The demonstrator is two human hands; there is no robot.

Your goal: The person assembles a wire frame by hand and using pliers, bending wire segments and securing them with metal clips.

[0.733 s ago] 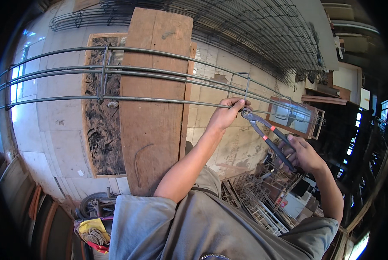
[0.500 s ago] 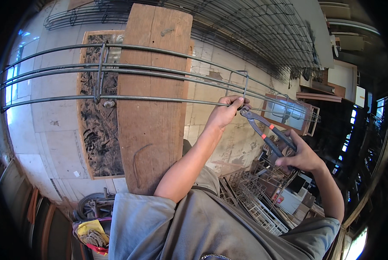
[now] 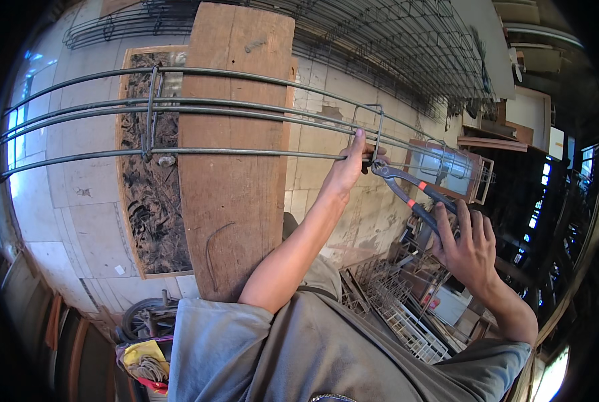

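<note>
A long cage of steel rebar [image 3: 246,153] runs across from the left, its bars tied to squarish wire stirrups [image 3: 150,114]. My left hand [image 3: 346,173] is wrapped on the cage's nearest bar beside a stirrup [image 3: 381,124], thumb pointing up across the bars. Some of its fingertips are behind the bar. A pair of end-cutting pincers [image 3: 396,179] with dark, orange-banded handles has its jaws at the stirrup's lower corner, right by those fingers. My right hand [image 3: 470,251] is on the handle ends, its fingers over them; how tightly it grips is hard to see.
The cage passes over a broad wooden plank [image 3: 236,187]. Left of that, a framed floor opening [image 3: 152,221] holds dark debris. More wire cages [image 3: 393,47] are stacked at the far side. A wheel [image 3: 142,318] and yellow bag [image 3: 142,352] are lower left; metal racks [image 3: 406,321] lie lower right.
My left thumb has lifted from the bar and points upward. My right hand has shifted on the pincers' handles, its back now turned up, and the handles are closer together.
</note>
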